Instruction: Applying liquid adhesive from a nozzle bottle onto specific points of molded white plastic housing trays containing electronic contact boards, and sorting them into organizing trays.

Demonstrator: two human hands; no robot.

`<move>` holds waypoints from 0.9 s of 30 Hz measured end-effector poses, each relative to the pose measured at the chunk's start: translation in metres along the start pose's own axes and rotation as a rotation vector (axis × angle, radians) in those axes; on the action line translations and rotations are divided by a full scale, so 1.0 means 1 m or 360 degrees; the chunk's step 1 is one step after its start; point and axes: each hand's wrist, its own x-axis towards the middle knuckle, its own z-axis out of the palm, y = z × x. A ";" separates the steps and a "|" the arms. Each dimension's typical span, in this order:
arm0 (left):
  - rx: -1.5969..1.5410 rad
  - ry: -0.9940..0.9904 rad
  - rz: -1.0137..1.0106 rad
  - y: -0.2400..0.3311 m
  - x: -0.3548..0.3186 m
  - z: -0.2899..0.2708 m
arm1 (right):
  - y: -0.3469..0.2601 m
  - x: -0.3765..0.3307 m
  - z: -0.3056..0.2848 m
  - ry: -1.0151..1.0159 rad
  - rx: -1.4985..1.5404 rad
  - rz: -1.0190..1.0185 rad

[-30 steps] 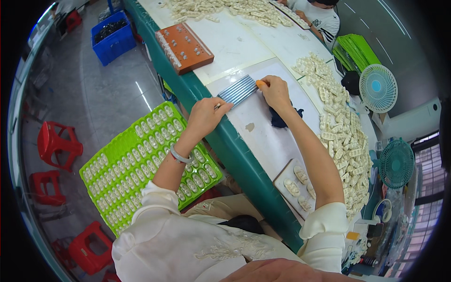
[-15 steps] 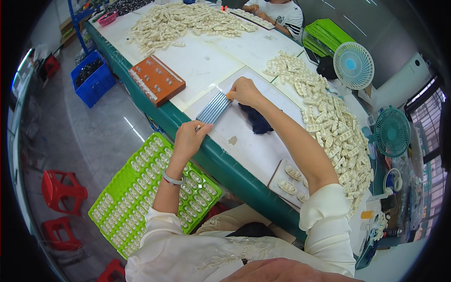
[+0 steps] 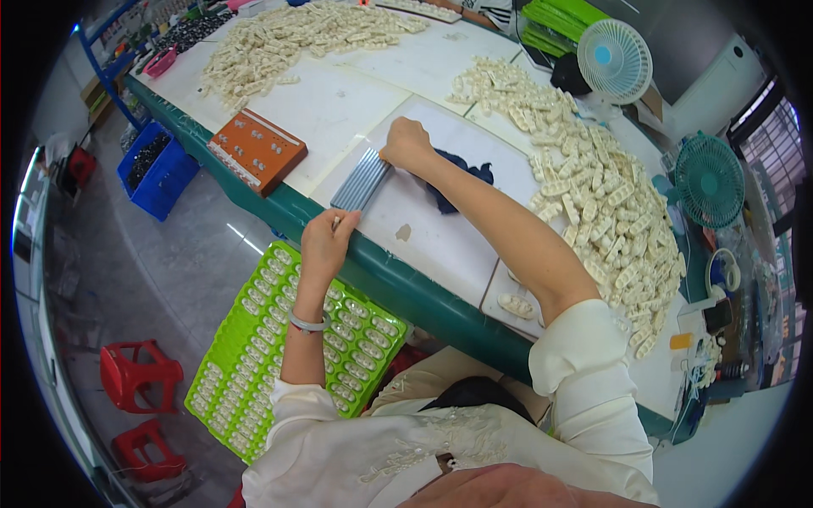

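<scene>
A blue-grey ridged block [image 3: 362, 179] with parallel grooves lies on a white sheet at the table's near edge. My left hand [image 3: 325, 245] is closed at the block's near end, with a small pale tip showing between thumb and fingers; the rest is hidden. My right hand [image 3: 408, 144] is closed at the far end, and a bit of orange shows beside its fingers. Whatever it grips is mostly covered. A crumpled dark navy cloth [image 3: 466, 173] lies beside my right wrist, partly behind the forearm.
Cream-coloured pieces are heaped at right [image 3: 593, 195] and far left [image 3: 288, 42]. An orange block [image 3: 257, 152] with small grey parts stands left of the block. A green tray [image 3: 229, 356] of oval pieces is below the table edge. Two fans, a blue bin [image 3: 161, 173] and red stools surround it.
The view has shifted, so the table sits further left and higher. Both hands stay closed at the two ends of the ridged block.
</scene>
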 end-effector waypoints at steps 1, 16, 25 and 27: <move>-0.0009 0.0027 0.0005 0.001 -0.001 0.000 | 0.001 -0.002 0.003 0.0109 0.0041 -0.0061; 0.0008 -0.0052 0.0156 -0.003 0.001 -0.004 | -0.003 -0.017 0.004 0.0055 0.0158 -0.0097; -0.0506 0.0224 -0.0038 0.018 -0.031 -0.014 | -0.006 -0.078 -0.030 -0.0578 0.1742 0.0104; -0.0691 0.0142 0.0016 0.036 -0.039 -0.009 | 0.001 -0.107 -0.040 -0.0651 0.1882 -0.0008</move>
